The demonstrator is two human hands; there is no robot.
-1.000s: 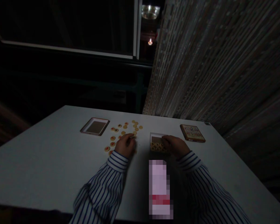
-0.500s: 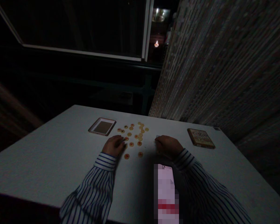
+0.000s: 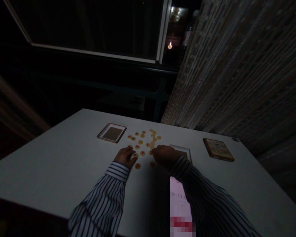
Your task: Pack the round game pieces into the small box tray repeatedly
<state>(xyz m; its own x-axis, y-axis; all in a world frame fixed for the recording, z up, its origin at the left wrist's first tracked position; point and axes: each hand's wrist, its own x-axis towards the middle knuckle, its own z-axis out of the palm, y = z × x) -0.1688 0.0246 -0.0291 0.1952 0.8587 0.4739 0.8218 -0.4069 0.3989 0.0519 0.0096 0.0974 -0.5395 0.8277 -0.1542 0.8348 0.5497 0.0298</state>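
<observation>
Several round Chinese chess pieces (image 3: 142, 153), pale discs with red or dark characters on some, lie scattered on the white table (image 3: 84, 171). My left hand (image 3: 124, 156) rests at their near left, thumb and fingers apart around a dark-marked piece (image 3: 135, 155) that lies on the table. Over the right side of the group, my right hand (image 3: 165, 154) has its fingertips closed at the edge of a red-marked piece (image 3: 151, 152). Partly hidden behind that hand is a shallow white-walled tray (image 3: 186, 149).
An open shallow box (image 3: 111, 133) sits at the far left of the pieces. A flat box with a printed cover (image 3: 218, 149) lies at the right. A lit phone (image 3: 179, 202) is near my right forearm. A string curtain (image 3: 199, 82) hangs beyond the table.
My right hand has moved left from above the tray to the pieces, uncovering part of the tray. My left thumb and fingers have spread apart. The view has shifted slightly.
</observation>
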